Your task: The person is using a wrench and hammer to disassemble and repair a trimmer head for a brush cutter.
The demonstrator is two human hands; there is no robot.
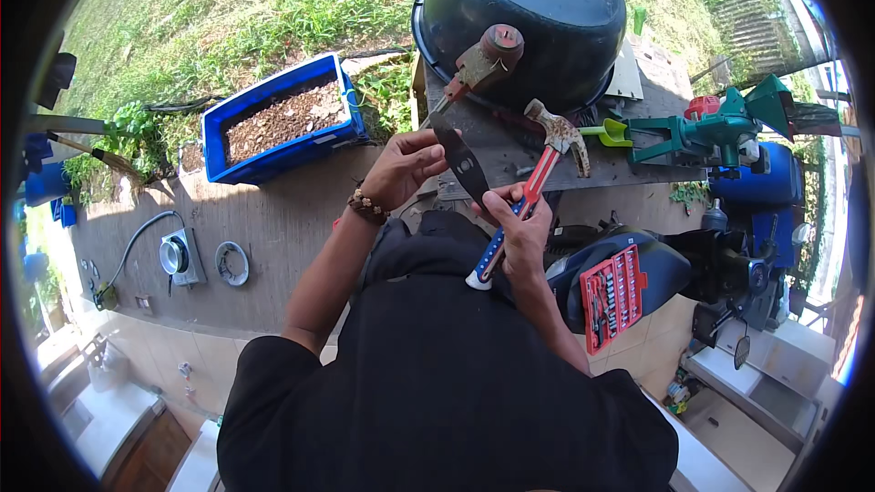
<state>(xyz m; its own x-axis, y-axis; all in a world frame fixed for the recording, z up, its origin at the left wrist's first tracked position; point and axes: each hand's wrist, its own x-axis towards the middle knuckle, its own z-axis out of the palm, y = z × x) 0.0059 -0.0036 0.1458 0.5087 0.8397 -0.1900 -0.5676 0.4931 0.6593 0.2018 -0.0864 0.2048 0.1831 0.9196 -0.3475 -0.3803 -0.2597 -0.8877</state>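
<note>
Between my hands is a flat dark metal blade (463,160) with rounded ends and a hole in its middle. My left hand (406,169) pinches it near its upper end, thumb against fingers. My right hand (521,230) is wrapped round the handle of a claw hammer (545,167), with the thumb at the blade's lower end. The hammer's rusty head points up and away; its grip is striped red and white, with blue and white stars lower down. Just beyond the blade, a worn red, rusty tool (488,59) stands by the bench edge, its lower part partly hidden.
A large upturned black tub (529,18) sits on the wooden bench (510,159). To the right are a green hand-cranked machine (720,132) and a red socket set case (612,299) on a motorcycle seat (652,264). A blue crate (273,118) of brown chips stands left.
</note>
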